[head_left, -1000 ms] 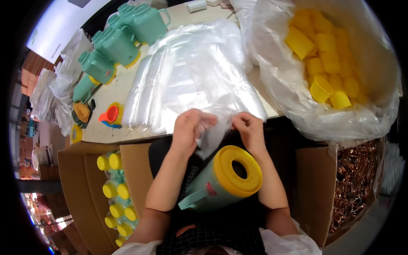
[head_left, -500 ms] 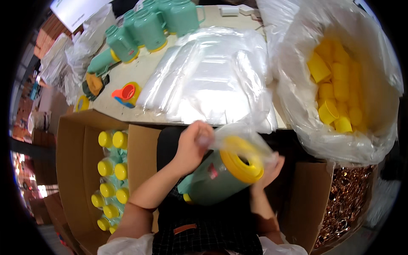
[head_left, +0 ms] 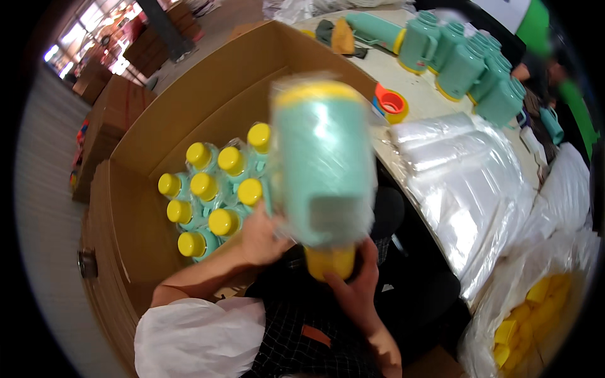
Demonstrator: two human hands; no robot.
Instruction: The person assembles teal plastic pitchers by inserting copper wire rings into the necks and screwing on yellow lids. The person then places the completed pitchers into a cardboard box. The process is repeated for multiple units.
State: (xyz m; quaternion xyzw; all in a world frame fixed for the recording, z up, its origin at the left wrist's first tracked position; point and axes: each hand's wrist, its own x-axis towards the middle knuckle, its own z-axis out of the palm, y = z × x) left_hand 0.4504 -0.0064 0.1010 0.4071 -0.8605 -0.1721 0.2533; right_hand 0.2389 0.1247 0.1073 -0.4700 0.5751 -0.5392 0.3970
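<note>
A mint-green thermos flask (head_left: 324,164) hangs upside down in front of me, blurred by motion, with its yellow base on top. Clear plastic film wraps its body. My right hand (head_left: 358,286) grips the yellow cap (head_left: 331,259) at the lower end, thumb across it. On the flask's left side, by the handle, my left hand (head_left: 263,236) is closed; its fingertips are partly hidden. To the left, a big open cardboard box (head_left: 189,107) contains several film-wrapped flasks with yellow caps (head_left: 204,187), standing upright.
Several unwrapped flasks (head_left: 463,66) stand on the table (head_left: 394,148), one lying down. A stack of clear plastic bags (head_left: 466,170) lies at its near edge, beside an orange-and-yellow ring-shaped item (head_left: 392,104). At lower right, a large plastic sack (head_left: 485,334) contains yellow cups (head_left: 539,312).
The flask has gone from lying tilted across my lap to upside down and raised, with film now around its body. My view has swung left toward the box of flasks.
</note>
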